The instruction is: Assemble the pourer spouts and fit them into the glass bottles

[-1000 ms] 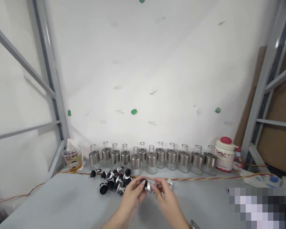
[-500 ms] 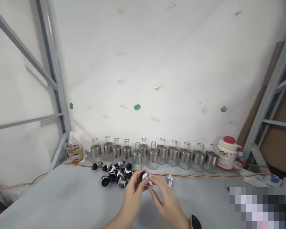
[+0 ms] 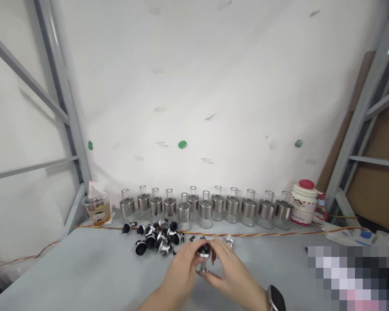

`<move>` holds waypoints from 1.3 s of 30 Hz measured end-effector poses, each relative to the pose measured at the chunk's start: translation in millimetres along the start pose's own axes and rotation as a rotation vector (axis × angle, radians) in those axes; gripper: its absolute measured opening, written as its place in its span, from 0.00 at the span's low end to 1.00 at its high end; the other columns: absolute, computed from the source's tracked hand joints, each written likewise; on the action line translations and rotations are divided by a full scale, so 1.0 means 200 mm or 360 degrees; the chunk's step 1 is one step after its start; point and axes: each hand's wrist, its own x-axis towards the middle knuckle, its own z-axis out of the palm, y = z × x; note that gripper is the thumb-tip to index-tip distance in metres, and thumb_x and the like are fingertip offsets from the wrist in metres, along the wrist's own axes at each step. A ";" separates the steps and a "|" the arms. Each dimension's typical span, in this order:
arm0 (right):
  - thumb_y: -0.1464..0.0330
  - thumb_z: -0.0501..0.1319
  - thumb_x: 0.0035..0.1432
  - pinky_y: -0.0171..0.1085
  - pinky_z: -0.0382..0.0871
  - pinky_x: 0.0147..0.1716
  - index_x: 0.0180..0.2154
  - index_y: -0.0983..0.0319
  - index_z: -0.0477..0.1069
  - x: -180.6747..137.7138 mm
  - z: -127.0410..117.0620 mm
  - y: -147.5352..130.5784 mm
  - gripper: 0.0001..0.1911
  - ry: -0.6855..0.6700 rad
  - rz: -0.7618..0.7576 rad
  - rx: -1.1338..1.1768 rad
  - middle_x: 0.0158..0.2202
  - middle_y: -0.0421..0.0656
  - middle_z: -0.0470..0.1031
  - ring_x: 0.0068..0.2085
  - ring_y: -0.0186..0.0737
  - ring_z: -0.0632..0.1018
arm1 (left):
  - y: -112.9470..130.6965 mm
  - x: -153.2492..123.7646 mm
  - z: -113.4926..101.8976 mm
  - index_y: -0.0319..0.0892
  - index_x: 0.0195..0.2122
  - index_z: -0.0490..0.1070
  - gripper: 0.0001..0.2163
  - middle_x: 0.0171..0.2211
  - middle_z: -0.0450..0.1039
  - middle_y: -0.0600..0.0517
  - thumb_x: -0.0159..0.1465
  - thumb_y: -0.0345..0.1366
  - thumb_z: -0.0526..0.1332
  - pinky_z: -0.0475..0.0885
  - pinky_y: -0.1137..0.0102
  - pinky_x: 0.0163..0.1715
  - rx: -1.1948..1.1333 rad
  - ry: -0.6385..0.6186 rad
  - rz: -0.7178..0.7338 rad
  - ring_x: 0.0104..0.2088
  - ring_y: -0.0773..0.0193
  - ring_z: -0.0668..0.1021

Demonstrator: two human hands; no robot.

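Note:
My left hand (image 3: 181, 272) and my right hand (image 3: 228, 270) meet over the grey table (image 3: 84, 276), fingers pinched together on one small black and silver pourer cap (image 3: 203, 252). A dark watch (image 3: 277, 298) sits on my right wrist. Just left of the hands lies a heap of several similar black and silver caps (image 3: 155, 239). One loose silver cap (image 3: 229, 241) lies right of the hands. Behind them, a row of several glass bottles with steel collars (image 3: 207, 209) stands along the wall, without caps.
A plastic cup with brownish drink (image 3: 96, 208) stands at the back left. A white jar with a red lid (image 3: 304, 207) stands at the back right. A red and yellow twisted cable (image 3: 278, 234) runs along the table. Grey metal frames rise on both sides.
Both hands have dropped slightly and drawn toward me with the cap between them; the cap now points downward. The view has shifted a little.

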 end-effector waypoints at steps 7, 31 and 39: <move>0.72 0.60 0.47 0.43 0.61 0.40 0.41 0.60 0.64 0.01 -0.02 0.01 0.16 0.0031 -0.0209 -0.0326 0.35 0.43 0.71 0.37 0.44 0.70 | 0.02 -0.01 -0.01 0.47 0.55 0.55 0.22 0.51 0.64 0.44 0.59 0.35 0.53 0.63 0.59 0.50 0.0157 -0.0050 -0.0036 0.49 0.56 0.68; 0.68 0.62 0.46 0.36 0.60 0.33 0.30 0.59 0.64 0.01 -0.02 -0.03 0.09 0.0053 -0.0087 -0.0152 0.28 0.38 0.69 0.31 0.38 0.69 | 0.02 0.01 -0.01 0.45 0.52 0.60 0.19 0.49 0.65 0.44 0.58 0.34 0.55 0.60 0.59 0.51 0.0021 0.0056 -0.0083 0.50 0.57 0.67; 0.65 0.62 0.46 0.36 0.57 0.31 0.24 0.60 0.61 0.00 0.03 0.00 0.10 0.0067 -0.0127 -0.0329 0.23 0.37 0.68 0.26 0.35 0.66 | 0.02 0.00 0.00 0.45 0.47 0.65 0.17 0.46 0.68 0.45 0.57 0.28 0.53 0.64 0.60 0.49 0.0109 0.0070 -0.0041 0.48 0.57 0.69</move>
